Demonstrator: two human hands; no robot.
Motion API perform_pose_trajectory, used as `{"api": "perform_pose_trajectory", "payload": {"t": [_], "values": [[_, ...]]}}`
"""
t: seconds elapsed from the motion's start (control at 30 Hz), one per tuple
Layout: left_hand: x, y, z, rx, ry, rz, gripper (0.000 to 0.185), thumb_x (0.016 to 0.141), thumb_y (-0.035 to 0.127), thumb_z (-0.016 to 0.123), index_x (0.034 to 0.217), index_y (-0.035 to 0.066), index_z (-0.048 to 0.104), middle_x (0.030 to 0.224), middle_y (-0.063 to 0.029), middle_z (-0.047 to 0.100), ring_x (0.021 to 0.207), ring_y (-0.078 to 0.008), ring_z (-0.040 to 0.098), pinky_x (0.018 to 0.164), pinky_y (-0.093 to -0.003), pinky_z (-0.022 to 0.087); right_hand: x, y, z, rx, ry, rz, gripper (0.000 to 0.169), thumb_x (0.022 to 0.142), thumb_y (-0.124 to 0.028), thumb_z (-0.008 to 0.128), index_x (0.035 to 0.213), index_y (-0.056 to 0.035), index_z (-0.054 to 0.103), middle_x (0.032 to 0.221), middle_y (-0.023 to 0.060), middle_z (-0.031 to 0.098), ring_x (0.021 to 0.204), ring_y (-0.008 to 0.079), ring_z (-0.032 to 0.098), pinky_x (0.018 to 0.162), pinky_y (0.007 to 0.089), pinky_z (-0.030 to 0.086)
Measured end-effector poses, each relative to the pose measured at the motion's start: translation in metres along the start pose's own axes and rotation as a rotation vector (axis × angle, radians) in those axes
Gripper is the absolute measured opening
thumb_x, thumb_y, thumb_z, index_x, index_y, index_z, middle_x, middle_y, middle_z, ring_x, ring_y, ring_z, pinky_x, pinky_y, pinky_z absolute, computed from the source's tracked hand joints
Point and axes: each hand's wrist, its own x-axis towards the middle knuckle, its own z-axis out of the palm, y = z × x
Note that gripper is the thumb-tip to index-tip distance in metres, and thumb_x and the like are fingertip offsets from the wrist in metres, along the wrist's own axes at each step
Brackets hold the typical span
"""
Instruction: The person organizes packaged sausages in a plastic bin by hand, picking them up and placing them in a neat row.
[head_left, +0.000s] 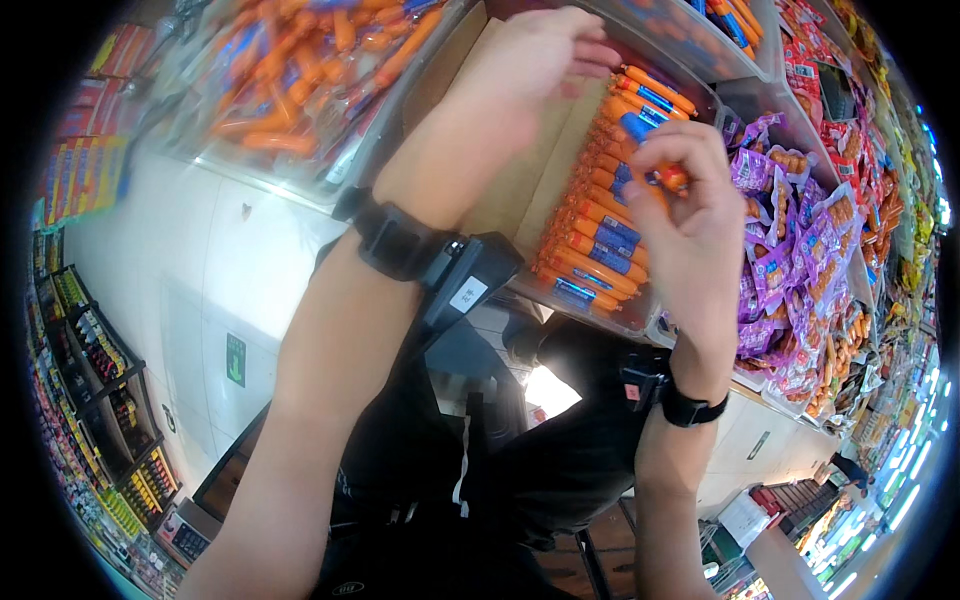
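Observation:
My right hand grips an orange-wrapped sausage with a blue label, above the right side of a clear plastic bin. Under it, similar sausages lie side by side in a neat stack, their labels facing up. My left hand is blurred over the far part of the bin, fingers somewhat apart, and nothing shows in it. Below that hand, brown cardboard covers the left part of the bin.
Left of the bin, a clear container holds loosely piled orange sausages. Purple snack packets fill a container to the right. Bottled goods line a shelf at far left. A person is far off at right.

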Motion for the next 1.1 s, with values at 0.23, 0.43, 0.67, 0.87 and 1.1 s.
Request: {"api": "perform_pose_trajectory", "payload": {"t": [0.23,0.43,0.67,0.87,1.1], "values": [[-0.016,0.001,0.022,0.166,-0.317,-0.142,0.031,0.104,0.03,0.056,0.116,0.003,0.066,0.112,-0.0103,0.07,0.096,-0.0191,0.07,0.077,-0.0318,0.056,0.004,0.033,-0.021,0.738,0.164,0.128,0.021,0.09,0.013,0.059,0.103,-0.0015,0.054,0.111,0.0101,0.054,0.102,0.0181,0.062,0.082,0.038,0.062],[-0.017,0.003,0.019,0.27,-0.372,-0.194,0.026,0.103,0.026,0.06,0.112,0.002,0.065,0.101,-0.0084,0.068,0.074,-0.0154,0.068,0.072,-0.0276,0.056,0.004,0.034,-0.023,0.733,0.177,0.211,0.015,0.093,0.008,0.062,0.103,-0.0005,0.054,0.105,0.0099,0.06,0.095,0.0173,0.066,0.077,0.033,0.061],[-0.02,-0.001,0.021,0.3,-0.352,-0.147,0.024,0.1,0.017,0.063,0.117,0.001,0.061,0.091,-0.0086,0.069,0.071,-0.0118,0.066,0.065,-0.0238,0.054,0.002,0.037,-0.015,0.486,0.212,0.209,0.013,0.094,0.003,0.065,0.103,0.0011,0.056,0.098,0.0079,0.063,0.081,0.0132,0.066,0.07,0.0254,0.06],[-0.016,-0.005,0.018,0.324,-0.312,-0.088,0.024,0.099,0.012,0.064,0.119,0.0,0.059,0.088,-0.0094,0.069,0.071,-0.0121,0.066,0.065,-0.0243,0.054,0.0,0.045,-0.019,0.243,0.231,0.189,0.011,0.094,0.003,0.067,0.103,0.0028,0.06,0.094,0.0047,0.063,0.086,0.0097,0.063,0.074,0.0236,0.055],[-0.011,-0.011,0.017,0.341,-0.205,-0.033,0.021,0.099,0.009,0.062,0.117,-0.002,0.06,0.094,-0.011,0.069,0.076,-0.0145,0.068,0.066,-0.0254,0.055,0.006,0.067,-0.023,0.078,0.416,0.105,0.009,0.092,0.006,0.064,0.101,0.0031,0.066,0.094,0.0046,0.066,0.086,0.0104,0.064,0.076,0.0234,0.052]]}}
